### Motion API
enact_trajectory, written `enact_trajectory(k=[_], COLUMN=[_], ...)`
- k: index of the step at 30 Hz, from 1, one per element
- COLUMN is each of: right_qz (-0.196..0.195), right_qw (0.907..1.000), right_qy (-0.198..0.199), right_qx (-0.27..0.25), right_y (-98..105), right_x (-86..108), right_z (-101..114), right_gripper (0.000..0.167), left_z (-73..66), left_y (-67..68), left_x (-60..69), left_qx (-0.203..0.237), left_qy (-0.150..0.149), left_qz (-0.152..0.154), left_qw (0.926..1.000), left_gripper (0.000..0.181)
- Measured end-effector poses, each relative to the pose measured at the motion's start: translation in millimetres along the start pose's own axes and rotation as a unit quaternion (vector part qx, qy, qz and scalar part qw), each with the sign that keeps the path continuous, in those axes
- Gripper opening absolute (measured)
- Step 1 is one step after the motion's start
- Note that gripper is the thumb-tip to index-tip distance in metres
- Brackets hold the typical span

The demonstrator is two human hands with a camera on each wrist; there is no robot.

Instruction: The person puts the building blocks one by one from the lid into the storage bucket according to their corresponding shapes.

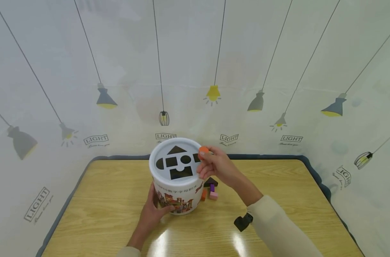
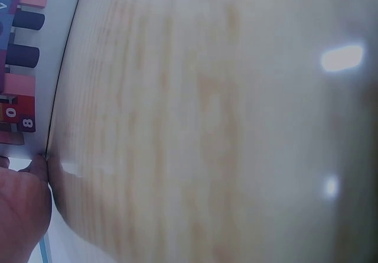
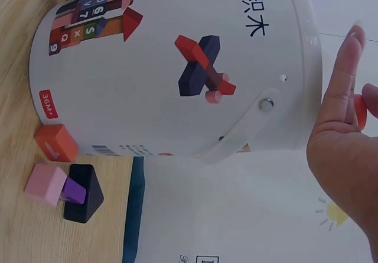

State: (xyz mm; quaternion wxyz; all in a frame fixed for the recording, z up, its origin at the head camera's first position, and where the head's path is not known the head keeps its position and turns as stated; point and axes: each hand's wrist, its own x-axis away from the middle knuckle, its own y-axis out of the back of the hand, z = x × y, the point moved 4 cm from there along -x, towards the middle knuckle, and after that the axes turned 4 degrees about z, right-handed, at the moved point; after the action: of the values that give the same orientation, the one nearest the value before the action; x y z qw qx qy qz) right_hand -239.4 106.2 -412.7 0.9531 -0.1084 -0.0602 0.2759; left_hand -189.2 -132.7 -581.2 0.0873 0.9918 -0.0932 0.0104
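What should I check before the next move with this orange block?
1. Orange block secured: ok, pinched in the right grip.
2. Bucket steadied: ok, left grip holds it.
3. Bucket upright on the table: ok.
4. Lid on: ok.
5. Rightmost opening fully visible from the head view: not ok, right grip partly covers it.
6. Block's shape matched to an opening: cannot tell, the grip hides part of it.

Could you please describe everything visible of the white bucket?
The white, plastic-looking bucket stands upright on the wooden table, its lid bearing triangular, round and other openings. Block pictures and Chinese characters decorate it; a handle strap is riveted on. The left hand grips it low down; the right hand is by its rim.
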Motion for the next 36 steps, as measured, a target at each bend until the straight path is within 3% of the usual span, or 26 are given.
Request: enact_trajectory(k=[4, 9, 12, 24, 31, 36], right_qz=[0.006, 0.007, 0.007, 0.009, 0.016, 0.03], right_qw=[1.0, 0.9999, 0.9998, 0.9946, 0.9913, 0.9894], right_qy=[-0.002, -0.007, -0.013, -0.075, -0.104, -0.119], right_qx=[0.001, 0.002, 0.013, 0.071, 0.079, 0.078], right_y=[-4.8, -10.4, -12.9, -22.8, -25.2, -26.9], right_x=[-7.5, -14.1, -16.7, -26.8, -32.9, -37.4], right_z=[0.0, 1.0, 2.5, 8.5, 9.4, 9.2], right_gripper=[0.032, 0.026, 0.028, 0.031, 0.032, 0.037], left_z=[8.7, 27.3, 31.0, 28.9, 30.3, 16.5], left_y=[-0.2, -0.6, -0.4, -0.1, -0.1, 0.3], left_x=[-3.6, -11.8, -13.4, -11.7, -12.8, -7.4], left_qx=[0.011, 0.001, -0.009, 0.0, -0.006, 0.005], left_qy=[-0.013, -0.022, -0.028, -0.035, -0.037, -0.029], left_qz=[-0.002, -0.014, -0.017, -0.014, -0.012, -0.005], left_qw=[0.9998, 0.9997, 0.9994, 0.9993, 0.9992, 0.9996], left_gripper=[0.119, 0.117, 0.117, 0.118, 0.116, 0.118])
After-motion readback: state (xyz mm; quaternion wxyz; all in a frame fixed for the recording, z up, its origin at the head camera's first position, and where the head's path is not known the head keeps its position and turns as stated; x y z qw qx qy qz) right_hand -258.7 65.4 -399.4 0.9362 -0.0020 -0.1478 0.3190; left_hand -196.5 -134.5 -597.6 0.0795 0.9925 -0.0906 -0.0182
